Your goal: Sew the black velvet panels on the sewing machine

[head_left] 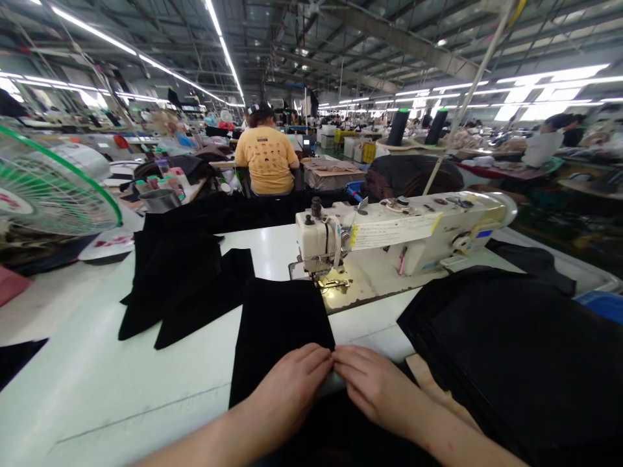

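A black fabric piece [282, 318] lies on the white table at the front of the sewing machine [316, 240], its far end close to the lit needle area. My left hand [302, 373] is closed on the right edge of this fabric near the table's front, thumb hidden beneath. My right hand [363, 376] meets it there, fingertips pinched together at the same edge and touching the left fingertips. Whether the right fingers also grip the cloth is partly hidden. To the right rests a stack of black fabric pieces [506, 350].
More black pieces [180, 272] lie left of the machine on the white table [195, 370]. A green-rimmed fan [53, 188] stands at the left. Beyond the table sits a person in a yellow shirt [267, 159]. Thread cones [399, 127] stand behind the machine.
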Demonstrator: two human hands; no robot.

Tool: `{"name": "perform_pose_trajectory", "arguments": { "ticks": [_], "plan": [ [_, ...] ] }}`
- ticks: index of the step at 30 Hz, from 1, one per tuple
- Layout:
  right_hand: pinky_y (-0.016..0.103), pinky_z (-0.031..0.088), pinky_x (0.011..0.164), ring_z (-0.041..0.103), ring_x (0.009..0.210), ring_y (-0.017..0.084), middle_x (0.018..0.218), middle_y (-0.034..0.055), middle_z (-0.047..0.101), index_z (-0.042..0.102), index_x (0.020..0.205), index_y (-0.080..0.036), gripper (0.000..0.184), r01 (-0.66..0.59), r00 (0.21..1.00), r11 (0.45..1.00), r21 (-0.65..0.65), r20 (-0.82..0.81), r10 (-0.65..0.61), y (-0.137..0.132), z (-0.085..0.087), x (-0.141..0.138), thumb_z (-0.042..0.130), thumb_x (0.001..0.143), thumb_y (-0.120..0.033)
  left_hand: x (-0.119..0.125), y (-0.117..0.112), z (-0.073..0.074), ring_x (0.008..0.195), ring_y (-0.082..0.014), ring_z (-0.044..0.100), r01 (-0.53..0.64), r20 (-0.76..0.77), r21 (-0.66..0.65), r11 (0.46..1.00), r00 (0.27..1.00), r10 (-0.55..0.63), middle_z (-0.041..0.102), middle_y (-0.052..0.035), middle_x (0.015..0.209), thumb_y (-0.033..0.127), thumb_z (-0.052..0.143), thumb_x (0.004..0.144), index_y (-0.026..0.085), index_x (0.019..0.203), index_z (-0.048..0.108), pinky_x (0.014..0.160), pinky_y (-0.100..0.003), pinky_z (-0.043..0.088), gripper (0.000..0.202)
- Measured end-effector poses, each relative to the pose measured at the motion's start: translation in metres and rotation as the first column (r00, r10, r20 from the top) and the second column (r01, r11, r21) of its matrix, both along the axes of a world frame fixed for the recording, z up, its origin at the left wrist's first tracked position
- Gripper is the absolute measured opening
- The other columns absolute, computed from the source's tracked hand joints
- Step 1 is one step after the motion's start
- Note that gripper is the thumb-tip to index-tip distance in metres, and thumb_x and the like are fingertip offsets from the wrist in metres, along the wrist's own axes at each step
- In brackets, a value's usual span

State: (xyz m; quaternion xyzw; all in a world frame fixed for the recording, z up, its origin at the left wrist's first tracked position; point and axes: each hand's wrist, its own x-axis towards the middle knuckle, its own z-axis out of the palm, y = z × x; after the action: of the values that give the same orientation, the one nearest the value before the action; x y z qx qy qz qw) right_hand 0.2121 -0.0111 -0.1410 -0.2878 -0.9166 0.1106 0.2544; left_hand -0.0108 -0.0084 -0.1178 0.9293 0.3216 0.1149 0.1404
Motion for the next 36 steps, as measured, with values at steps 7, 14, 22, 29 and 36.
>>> {"name": "perform_pose_trajectory", "arguments": {
  "ticks": [7, 14, 22, 29, 36],
  "plan": [
    [0.039, 0.050, 0.103, 0.060, 0.113, 0.023, 0.118, 0.0121, 0.068, 0.067, 0.116, -0.012, 0.032, 0.063, 0.998, 0.998, -0.001, -0.005, -0.063, 0.041, 0.000, -0.015, 0.053, 0.088, -0.005, -0.017, 0.038, -0.010, 0.123, -0.0262, 0.060, 0.023, 0.011, 0.160, 0.987, 1.000, -0.025, 0.066, -0.0136, 0.129, 0.005, 0.047, 0.089, 0.013, 0.125, 0.061, 0.104, -0.042, 0.052, 0.039],
    [0.042, 0.049, 0.095, 0.056, 0.106, 0.025, 0.108, 0.0094, 0.064, 0.072, 0.105, -0.019, 0.026, 0.171, 0.984, 0.984, 0.055, 0.040, -0.173, 0.079, 0.007, -0.029, 0.058, 0.087, -0.006, -0.026, 0.079, -0.006, 0.120, -0.0235, 0.062, -0.027, 0.061, 0.173, 0.985, 0.998, 0.017, 0.067, -0.0120, 0.126, 0.010, 0.045, 0.094, 0.017, 0.120, 0.066, 0.102, -0.039, 0.053, 0.034],
    [0.042, 0.049, 0.091, 0.056, 0.103, 0.026, 0.101, 0.0090, 0.064, 0.072, 0.106, -0.019, 0.022, 0.308, 0.948, 0.950, 0.049, 0.075, -0.311, 0.110, 0.008, -0.047, 0.057, 0.092, -0.011, -0.036, 0.124, -0.004, 0.115, -0.0218, 0.064, -0.112, 0.087, 0.167, 0.980, 0.991, 0.098, 0.069, -0.0111, 0.123, 0.015, 0.045, 0.095, 0.018, 0.113, 0.071, 0.102, -0.036, 0.052, 0.032],
    [0.044, 0.048, 0.102, 0.057, 0.115, 0.027, 0.122, 0.0133, 0.063, 0.063, 0.123, -0.014, 0.034, 0.320, 0.946, 0.947, -0.020, 0.047, -0.319, 0.054, 0.006, -0.040, 0.060, 0.089, -0.011, -0.035, 0.138, -0.004, 0.111, -0.0195, 0.066, -0.300, 0.103, 0.141, 0.943, 0.952, 0.288, 0.072, -0.0079, 0.118, 0.020, 0.042, 0.098, 0.019, 0.110, 0.071, 0.101, -0.034, 0.051, 0.032],
    [0.033, 0.056, 0.088, 0.068, 0.099, 0.021, 0.112, 0.0036, 0.071, 0.070, 0.106, -0.027, 0.026, 0.330, 0.942, 0.927, -0.177, -0.001, -0.335, 0.004, 0.044, 0.022, 0.046, 0.098, -0.023, -0.059, 0.144, -0.012, 0.143, -0.0423, 0.035, -0.593, 0.057, 0.058, 0.803, 0.805, 0.590, 0.045, -0.0236, 0.151, 0.056, 0.063, 0.083, 0.013, 0.144, 0.047, 0.113, -0.065, 0.027, 0.076]
  ]
}}
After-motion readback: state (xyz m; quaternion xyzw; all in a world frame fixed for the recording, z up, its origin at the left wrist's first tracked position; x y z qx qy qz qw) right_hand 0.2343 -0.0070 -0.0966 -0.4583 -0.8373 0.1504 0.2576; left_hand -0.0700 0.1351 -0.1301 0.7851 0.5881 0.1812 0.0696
